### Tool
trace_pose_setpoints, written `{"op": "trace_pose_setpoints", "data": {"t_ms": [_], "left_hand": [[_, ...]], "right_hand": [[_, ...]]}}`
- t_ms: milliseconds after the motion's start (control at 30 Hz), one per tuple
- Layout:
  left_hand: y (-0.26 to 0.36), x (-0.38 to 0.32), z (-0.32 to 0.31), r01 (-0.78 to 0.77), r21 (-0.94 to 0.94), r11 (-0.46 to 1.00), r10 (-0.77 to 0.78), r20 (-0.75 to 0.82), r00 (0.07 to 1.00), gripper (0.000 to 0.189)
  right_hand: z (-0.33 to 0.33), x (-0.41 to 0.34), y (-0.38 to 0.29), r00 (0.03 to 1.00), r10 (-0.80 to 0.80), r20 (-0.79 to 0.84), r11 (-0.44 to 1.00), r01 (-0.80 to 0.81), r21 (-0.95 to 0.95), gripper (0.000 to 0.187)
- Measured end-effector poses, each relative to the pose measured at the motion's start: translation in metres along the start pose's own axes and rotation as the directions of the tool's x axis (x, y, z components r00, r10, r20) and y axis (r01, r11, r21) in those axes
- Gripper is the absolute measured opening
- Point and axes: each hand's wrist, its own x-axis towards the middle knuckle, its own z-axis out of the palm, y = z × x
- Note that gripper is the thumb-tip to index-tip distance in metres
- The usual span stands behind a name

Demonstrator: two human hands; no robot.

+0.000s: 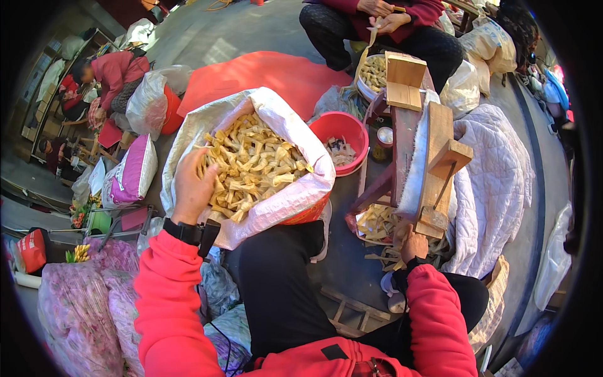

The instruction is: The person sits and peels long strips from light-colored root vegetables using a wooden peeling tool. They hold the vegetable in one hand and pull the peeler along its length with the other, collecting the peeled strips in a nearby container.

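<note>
My left hand (194,186) reaches over the left side of a large woven plastic sack (301,141) with rolled edges. Its fingertips touch the heap of yellowish, knotted dried husk pieces (252,160) inside; whether it grips one cannot be told. My right hand (413,244) is lower right, beside the near end of a wooden jig (438,174) with upright blocks and a thin metal rod. Its fingers are partly hidden under the jig's end. The jig rests on white padding (414,174) over a dark red wooden bench (403,141). Below, a container holds pale husk strips (377,221).
A red bucket (341,136) with scraps stands between sack and bench. Across from me a person (386,28) handles a long strip above a basin of pieces (373,73). A quilted cloth (490,179) lies right; filled bags (80,311) lie left.
</note>
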Motion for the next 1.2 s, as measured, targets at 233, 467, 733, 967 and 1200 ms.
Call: {"op": "trace_pose_setpoints", "data": {"t_ms": [233,467,733,967,1200], "left_hand": [[0.005,-0.022,0.030,-0.249,0.129,0.960,0.179,0.403,0.897,0.047],[0.030,-0.017,0.010,-0.052,-0.040,0.998,0.059,0.180,0.982,0.027],[0.165,-0.061,0.019,-0.290,-0.539,0.791,0.490,0.274,0.827,0.022],[0.235,-0.125,0.067,-0.067,-0.883,0.465,0.730,0.340,0.593,0.030],[0.251,-0.173,0.071,-0.124,-0.834,0.538,0.843,0.526,0.112,0.023]], "right_hand": [[0.022,-0.007,0.014,0.971,-0.161,0.177,0.916,0.213,-0.339,0.026],[-0.027,-0.013,-0.027,0.896,-0.235,0.377,0.897,0.350,-0.271,0.022],[-0.146,-0.041,-0.140,0.866,-0.366,0.340,0.867,0.185,0.463,0.030],[-0.309,-0.090,-0.120,0.710,-0.685,0.167,0.399,0.173,0.901,0.023],[-0.411,-0.126,-0.093,0.368,-0.706,-0.605,-0.526,0.299,0.796,0.024]]}}
